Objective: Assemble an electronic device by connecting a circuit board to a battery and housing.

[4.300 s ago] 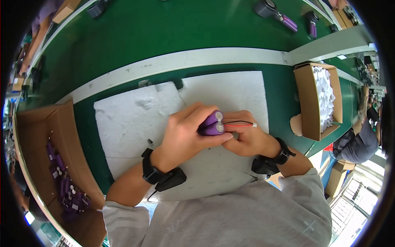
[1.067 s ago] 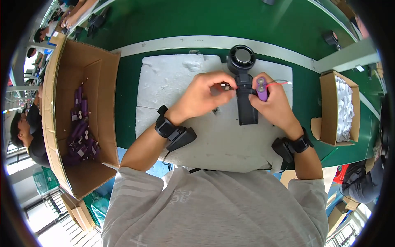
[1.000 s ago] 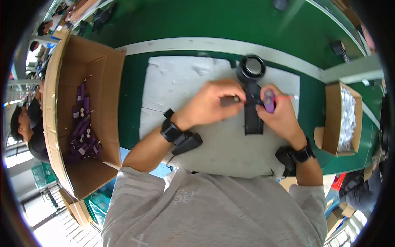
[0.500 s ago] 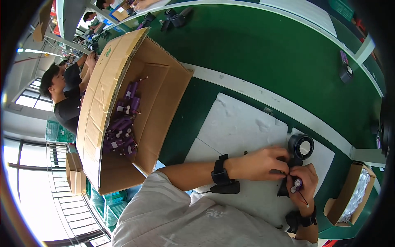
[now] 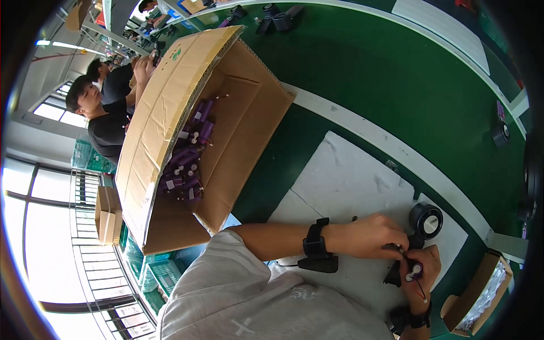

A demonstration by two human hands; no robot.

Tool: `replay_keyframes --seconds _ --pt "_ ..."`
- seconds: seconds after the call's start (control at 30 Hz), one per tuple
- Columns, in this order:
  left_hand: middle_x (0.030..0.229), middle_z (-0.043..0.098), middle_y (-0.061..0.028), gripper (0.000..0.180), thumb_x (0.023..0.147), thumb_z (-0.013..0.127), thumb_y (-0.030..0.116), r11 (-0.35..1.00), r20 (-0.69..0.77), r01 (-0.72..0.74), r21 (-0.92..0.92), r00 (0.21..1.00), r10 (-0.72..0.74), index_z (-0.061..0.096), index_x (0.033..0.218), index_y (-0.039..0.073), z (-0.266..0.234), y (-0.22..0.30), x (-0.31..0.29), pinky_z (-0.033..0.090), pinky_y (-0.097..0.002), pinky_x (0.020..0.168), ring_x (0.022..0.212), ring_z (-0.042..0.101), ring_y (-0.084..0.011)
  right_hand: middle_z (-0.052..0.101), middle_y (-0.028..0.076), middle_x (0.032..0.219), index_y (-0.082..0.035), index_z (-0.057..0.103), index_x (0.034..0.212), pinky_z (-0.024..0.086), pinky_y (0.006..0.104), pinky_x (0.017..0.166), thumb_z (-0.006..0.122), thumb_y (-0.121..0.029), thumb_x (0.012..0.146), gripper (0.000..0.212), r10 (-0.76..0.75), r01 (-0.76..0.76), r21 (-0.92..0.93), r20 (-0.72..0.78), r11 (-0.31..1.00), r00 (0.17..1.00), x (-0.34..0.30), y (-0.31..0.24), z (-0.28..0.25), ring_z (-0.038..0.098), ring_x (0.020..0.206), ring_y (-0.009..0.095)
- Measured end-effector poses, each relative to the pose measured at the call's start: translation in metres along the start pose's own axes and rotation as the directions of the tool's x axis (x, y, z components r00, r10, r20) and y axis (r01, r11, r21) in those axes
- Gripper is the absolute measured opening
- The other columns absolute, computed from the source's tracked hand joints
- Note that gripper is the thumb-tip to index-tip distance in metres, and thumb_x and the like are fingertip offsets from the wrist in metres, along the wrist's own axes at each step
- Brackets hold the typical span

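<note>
Green bench (image 5: 362,56): stretching away to the far side, more fans sitting out there.
White foam pad (image 5: 351,178): near side, right under the action.
Black fan (image 5: 419,214): over the pad, head far, handle running near.
Right hand (image 5: 424,262): closed round a purple battery pack (image 5: 416,269), up against that handle, wires trailing down the wrist.
Left hand (image 5: 378,235): fingertips narrow, right at the handle; can't tell whether they're pinching anything.
Big carton (image 5: 164,96): left, purple packs (image 5: 184,156) heaped inside.
Small carton (image 5: 473,292): near right, white pieces filling it.
</note>
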State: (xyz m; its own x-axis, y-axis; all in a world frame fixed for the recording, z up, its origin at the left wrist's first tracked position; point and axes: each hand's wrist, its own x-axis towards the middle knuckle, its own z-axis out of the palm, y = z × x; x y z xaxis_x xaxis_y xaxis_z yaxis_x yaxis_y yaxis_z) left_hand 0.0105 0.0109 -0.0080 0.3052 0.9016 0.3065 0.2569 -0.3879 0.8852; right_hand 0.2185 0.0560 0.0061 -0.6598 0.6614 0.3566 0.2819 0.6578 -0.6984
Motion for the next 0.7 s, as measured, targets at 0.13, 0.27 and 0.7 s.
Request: replay_keyframes --seconds 0.13,0.27,0.7 --pt "0.080 0.065 -0.0095 0.019 0.077 0.074 0.012 1.000 0.014 0.024 0.007 1.000 -0.024 0.066 0.093 0.004 -0.001 0.001 0.000 0.052 -0.0369 0.063 0.072 0.064 -0.0280 0.062 0.004 0.072 -0.008 0.060 0.083 0.040 0.0326 0.056 0.071 0.005 0.060 0.029 0.018 -0.018 -0.011 0.023 1.000 1.000 -0.001 0.000 -0.001 0.050 0.064 0.024" --pt "0.084 0.065 -0.0101 0.018 0.077 0.071 0.007 1.000 0.061 0.024 0.014 0.998 -0.025 0.066 0.094 0.004 -0.004 0.004 -0.001 0.052 -0.0365 0.065 0.076 0.064 -0.0283 0.060 0.004 0.070 -0.008 0.061 0.084 0.039 0.0324 0.056 0.071 0.005 0.059 0.030 0.026 -0.021 -0.068 0.067 0.997 0.997 -0.003 -0.002 -0.001 0.049 0.065 0.024" --pt "0.099 0.060 -0.0133 0.030 0.067 0.065 -0.009 0.994 -0.074 0.106 -0.014 0.991 -0.107 0.072 0.089 0.010 0.002 0.004 -0.009 0.053 -0.0337 0.066 0.080 0.064 -0.0281 0.063 0.004 0.078 -0.006 0.063 0.098 0.042 0.0307 0.055 0.069 0.005 0.055 0.045 0.023 -0.027 -0.076 -0.047 0.997 0.999 -0.004 -0.013 0.013 0.051 0.067 0.022"
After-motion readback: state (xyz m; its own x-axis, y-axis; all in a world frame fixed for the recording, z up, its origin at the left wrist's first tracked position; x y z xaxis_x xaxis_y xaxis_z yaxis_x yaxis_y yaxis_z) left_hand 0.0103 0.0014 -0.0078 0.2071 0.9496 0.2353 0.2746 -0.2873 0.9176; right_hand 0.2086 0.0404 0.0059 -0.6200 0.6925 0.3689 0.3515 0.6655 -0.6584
